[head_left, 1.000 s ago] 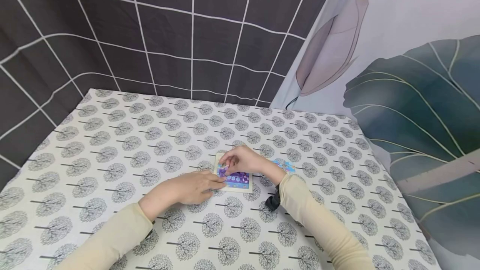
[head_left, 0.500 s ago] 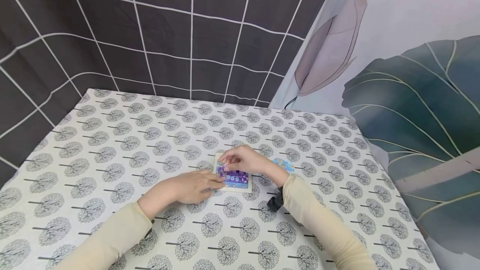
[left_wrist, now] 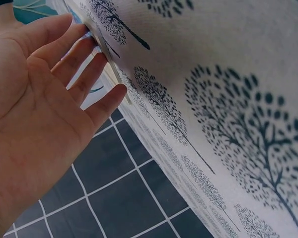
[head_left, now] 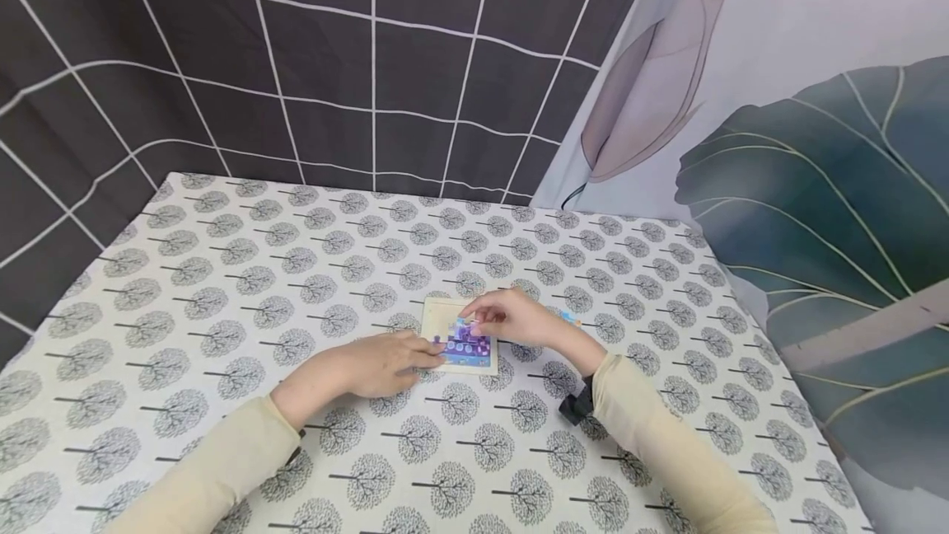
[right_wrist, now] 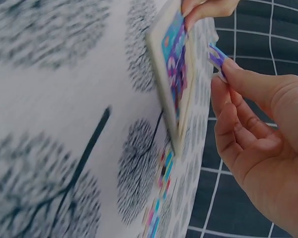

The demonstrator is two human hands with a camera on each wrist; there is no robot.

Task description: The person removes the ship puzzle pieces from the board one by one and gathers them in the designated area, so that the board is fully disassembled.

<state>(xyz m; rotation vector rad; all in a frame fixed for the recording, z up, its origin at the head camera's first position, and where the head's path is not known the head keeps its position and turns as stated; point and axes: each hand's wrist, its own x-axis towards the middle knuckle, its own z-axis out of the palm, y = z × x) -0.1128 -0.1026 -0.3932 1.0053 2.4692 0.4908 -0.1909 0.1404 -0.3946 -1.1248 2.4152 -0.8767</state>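
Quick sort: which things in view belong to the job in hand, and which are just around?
Job:
puzzle board
puzzle piece, pinched by the right hand
left hand, touching the board
loose pieces beside the board, likely

Just around:
tree-print tablecloth
dark grid curtain
leaf-print curtain

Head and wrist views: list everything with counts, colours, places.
Tablecloth: one, white with black trees, foreground
Puzzle board: one, cream and purple, on tablecloth
Puzzle piece: one, mostly purple, in right hand
Loose puzzle pieces: several, multicoloured, right of board
Grid backdrop: one, dark and white, behind
Leaf-print backdrop: one, pale and teal, right
Wrist device: one clear, black, right wrist
Sleeves: two, cream, both arms
Left hand: one, board's left edge
Right hand: one, over board
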